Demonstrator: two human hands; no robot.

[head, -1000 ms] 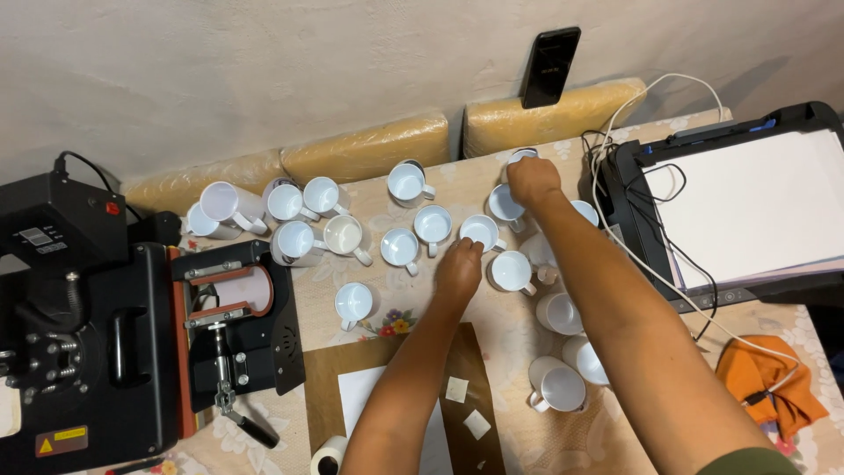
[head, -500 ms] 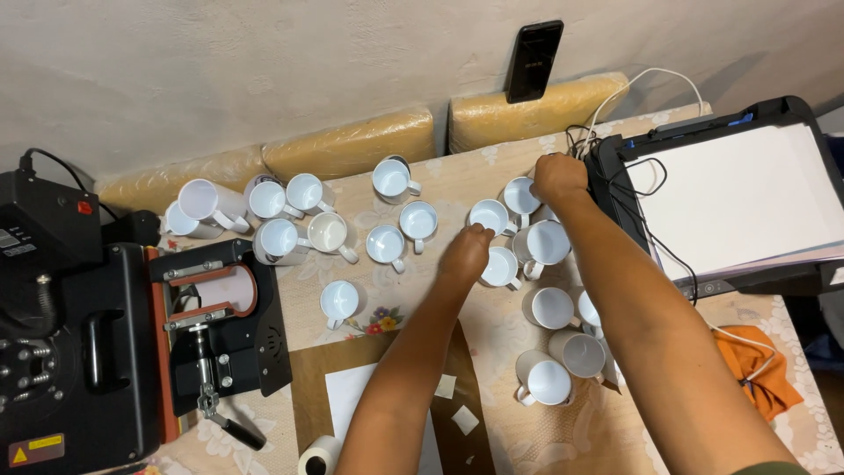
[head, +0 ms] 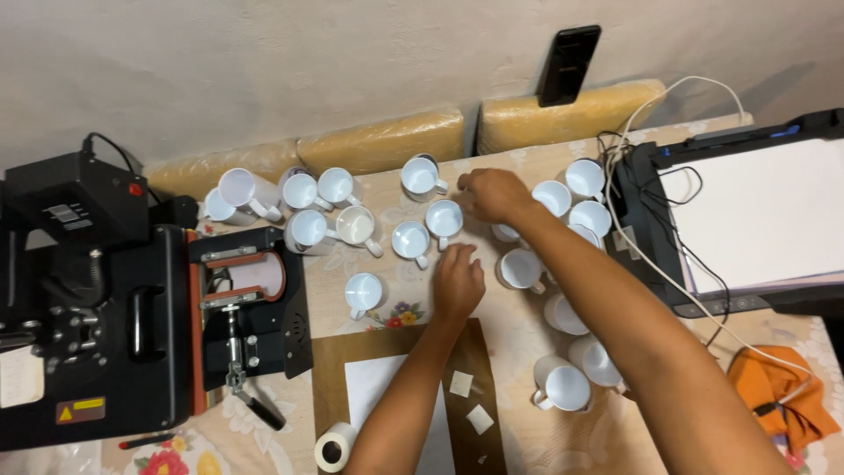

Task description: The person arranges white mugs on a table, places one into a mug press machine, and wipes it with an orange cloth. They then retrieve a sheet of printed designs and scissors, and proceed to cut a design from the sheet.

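Many white mugs stand on a floral tablecloth [head: 396, 303]. My right hand [head: 494, 195] reaches left across the group, with its curled fingers at the rim of one white mug [head: 444, 217]; another mug [head: 420, 176] stands just beyond. I cannot see whether the fingers grip anything. My left hand [head: 458, 281] lies flat on the cloth with nothing in it, between a mug [head: 411, 239] on its left and a mug [head: 521, 268] on its right. A lone mug [head: 364, 291] stands further left.
A black heat press [head: 88, 299] with a mug clamp [head: 251, 277] fills the left. A printer [head: 756, 220] with white cables [head: 651, 255] sits right. Near me lie a brown board [head: 404, 369] with paper, a tape roll [head: 334, 449] and an orange cloth [head: 778, 387]. A phone [head: 570, 63] leans on the wall.
My right hand has moved left from the mugs beside the printer to the middle of the group. My left hand has drawn back a little toward me.
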